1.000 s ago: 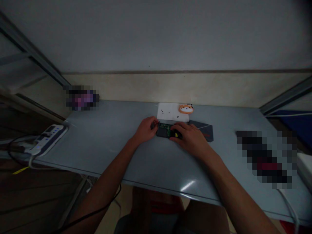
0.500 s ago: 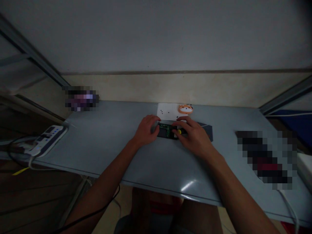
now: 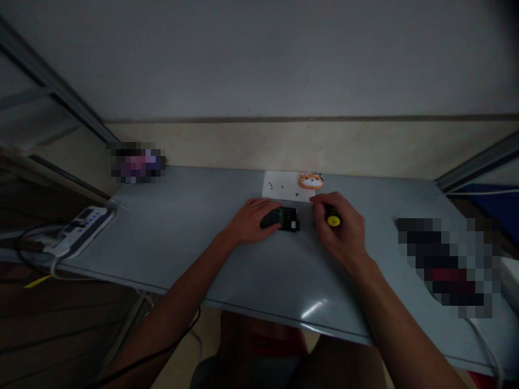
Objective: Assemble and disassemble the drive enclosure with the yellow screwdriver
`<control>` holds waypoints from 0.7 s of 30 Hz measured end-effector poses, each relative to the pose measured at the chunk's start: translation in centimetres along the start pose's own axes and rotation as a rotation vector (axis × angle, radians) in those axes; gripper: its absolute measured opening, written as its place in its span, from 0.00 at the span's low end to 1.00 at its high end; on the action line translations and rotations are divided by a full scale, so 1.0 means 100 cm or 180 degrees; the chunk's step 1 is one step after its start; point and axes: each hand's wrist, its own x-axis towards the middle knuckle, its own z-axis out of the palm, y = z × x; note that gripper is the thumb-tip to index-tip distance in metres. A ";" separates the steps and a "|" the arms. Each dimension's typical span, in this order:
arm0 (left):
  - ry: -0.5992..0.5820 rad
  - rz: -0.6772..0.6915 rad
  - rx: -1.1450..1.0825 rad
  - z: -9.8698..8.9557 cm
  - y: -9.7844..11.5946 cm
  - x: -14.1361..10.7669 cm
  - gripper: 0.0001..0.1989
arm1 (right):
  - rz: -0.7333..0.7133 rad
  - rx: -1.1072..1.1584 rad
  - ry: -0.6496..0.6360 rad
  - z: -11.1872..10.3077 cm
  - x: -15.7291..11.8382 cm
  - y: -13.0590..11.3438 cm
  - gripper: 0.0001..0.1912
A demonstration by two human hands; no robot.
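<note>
A small black device with a green circuit board [image 3: 288, 218] lies on the grey table. My left hand [image 3: 256, 220] grips its left part, thumb at the near edge and fingers at the far edge. To the right, my right hand [image 3: 339, 224] is closed around a dark screwdriver-like tool with a yellow end [image 3: 333, 221]. This hand is apart from the device. Behind them lies a white sheet [image 3: 284, 186] with several tiny dark pieces on it. An orange and white animal-faced object [image 3: 311, 181] rests on the sheet's right part.
A white power strip [image 3: 83, 231] with cables is at the table's left edge. Blurred-out items lie at the back left [image 3: 139, 163] and on the right [image 3: 444, 265]. A wall runs behind the grey table [image 3: 162, 216].
My right hand has moved right, off the device, with the yellow-ended tool in it. My left hand has shifted right and now covers more of the device's left part.
</note>
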 end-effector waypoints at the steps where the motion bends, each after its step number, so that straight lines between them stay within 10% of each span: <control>1: 0.0002 0.0000 0.0006 0.000 0.000 0.000 0.25 | 0.0060 0.0096 0.0088 0.000 0.000 0.000 0.06; 11: 0.0104 0.0048 0.0035 0.000 -0.001 -0.001 0.25 | 0.0165 0.0757 0.1196 0.000 0.003 0.001 0.12; 21: 0.0189 0.0085 -0.0056 0.003 0.017 0.004 0.25 | 0.0907 0.0615 0.1373 0.006 0.001 0.014 0.19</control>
